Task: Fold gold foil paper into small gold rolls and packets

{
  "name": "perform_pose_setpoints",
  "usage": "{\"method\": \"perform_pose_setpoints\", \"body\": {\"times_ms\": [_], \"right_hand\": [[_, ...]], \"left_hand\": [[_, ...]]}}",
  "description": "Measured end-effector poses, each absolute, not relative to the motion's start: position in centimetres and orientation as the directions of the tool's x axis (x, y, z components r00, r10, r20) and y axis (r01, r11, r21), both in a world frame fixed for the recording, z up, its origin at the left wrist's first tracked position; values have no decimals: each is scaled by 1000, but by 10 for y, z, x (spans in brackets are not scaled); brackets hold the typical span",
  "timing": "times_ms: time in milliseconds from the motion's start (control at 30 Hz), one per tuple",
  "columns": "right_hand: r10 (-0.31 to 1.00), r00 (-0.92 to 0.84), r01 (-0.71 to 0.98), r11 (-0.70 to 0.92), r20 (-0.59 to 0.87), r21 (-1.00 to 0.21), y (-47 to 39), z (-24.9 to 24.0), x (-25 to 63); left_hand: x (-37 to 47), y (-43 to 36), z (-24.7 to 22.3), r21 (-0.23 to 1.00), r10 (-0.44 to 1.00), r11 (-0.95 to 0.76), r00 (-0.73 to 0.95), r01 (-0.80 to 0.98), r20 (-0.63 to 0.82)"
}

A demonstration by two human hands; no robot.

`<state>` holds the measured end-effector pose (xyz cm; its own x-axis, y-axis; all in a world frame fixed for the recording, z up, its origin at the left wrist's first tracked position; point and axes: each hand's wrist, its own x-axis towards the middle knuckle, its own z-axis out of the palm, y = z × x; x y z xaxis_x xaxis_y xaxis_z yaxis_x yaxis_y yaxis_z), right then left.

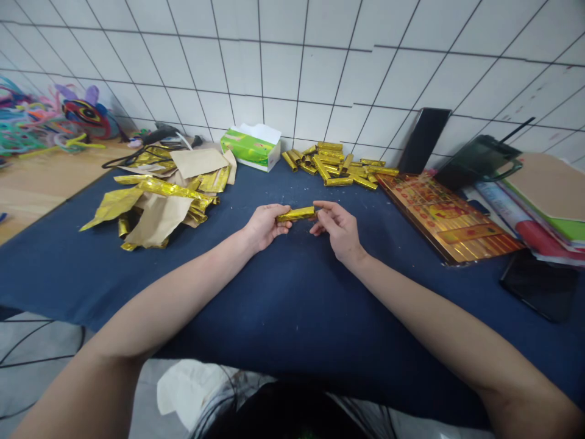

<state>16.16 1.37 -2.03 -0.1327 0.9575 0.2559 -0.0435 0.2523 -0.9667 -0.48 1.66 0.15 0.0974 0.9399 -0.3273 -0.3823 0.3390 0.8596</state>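
Observation:
A small roll of gold foil paper (296, 214) lies level in the fingers of my left hand (265, 227), thumb on top and fingertips beneath. At the roll's right end is my right hand (338, 230), its index finger stretched out and the other fingers bent and apart. Whether its fingertips touch the roll's end, I cannot tell. Beyond my hands, against the wall, several similar gold rolls (339, 179) lie in a loose pile. Crumpled gold foil and brown paper sheets (158, 216) are heaped to the left.
A green tissue box (249, 146) stands by the tiled wall. Toward the right are a flat gold-red pack (450, 219), a dark upright box (423, 141), a dark translucent container (479, 160), stacked papers and a black phone (542, 285). Colourful fuzzy craft items (86, 116) sit at far left.

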Motion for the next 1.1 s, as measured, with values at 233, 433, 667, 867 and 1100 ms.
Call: {"method": "perform_pose_setpoints", "body": {"times_ms": [233,433,667,867,1100], "right_hand": [[946,-176,-27,271,272,-962,10,-18,160],[961,-242,-75,118,132,-990,12,-17,159],[977,-207,-96,35,54,-995,13,-15,158],[978,-208,-111,2,25,-994,14,-14,158],[944,-330,-158,-45,9,-986,18,-16,164]], "left_hand": [[-8,17,1,875,929,368,163,-313,-332],[-7,15,1,906,938,332,194,-264,-287],[-6,14,-2,952,949,199,288,-234,-127],[-4,13,-5,952,960,176,257,-249,-110],[-5,14,-2,951,958,181,265,-252,-112]]}}
